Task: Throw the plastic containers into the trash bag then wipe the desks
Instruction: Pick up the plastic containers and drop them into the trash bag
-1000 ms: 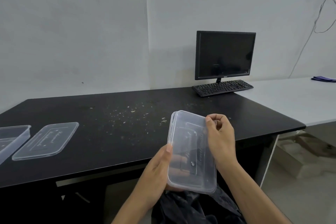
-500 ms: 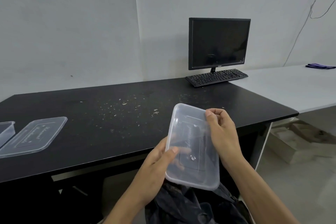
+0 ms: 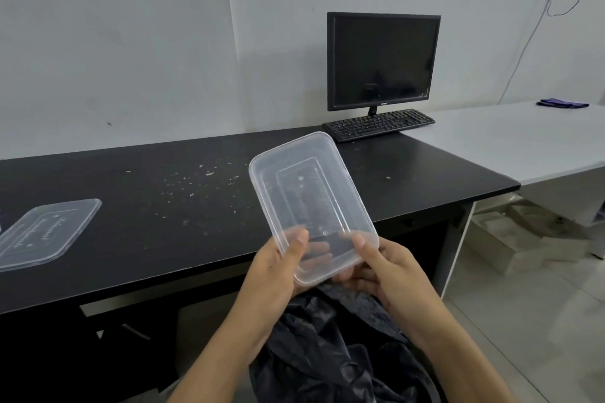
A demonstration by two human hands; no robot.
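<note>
Plastic container (image 3: 311,199) is in the air, not binned yet. Trash bag (image 3: 327,353), black and crumpled, sits at 6 o'clock directly below it; can't tell if its mouth is open. Left hand (image 3: 278,268) and right hand (image 3: 389,268) both grip the container's near short end, fingers (image 3: 298,239) curled round it, with thumbs on top and the rest showing through the plastic underneath. Container tilts up toward 12, over the near edge of the black desk (image 3: 147,249), and looks empty.

My read of what's left:
- Drop this one.
- Bin the clear lid (image 3: 45,229), lying flat on the desk at 9 o'clock.
- Wipe. Not started; crumbs (image 3: 196,180) are scattered mid-desk at 11.

White desk (image 3: 507,141) at 2 o'clock abuts the black one. Purple cloth (image 3: 563,104) lies at its far end, likely the wipe.
</note>
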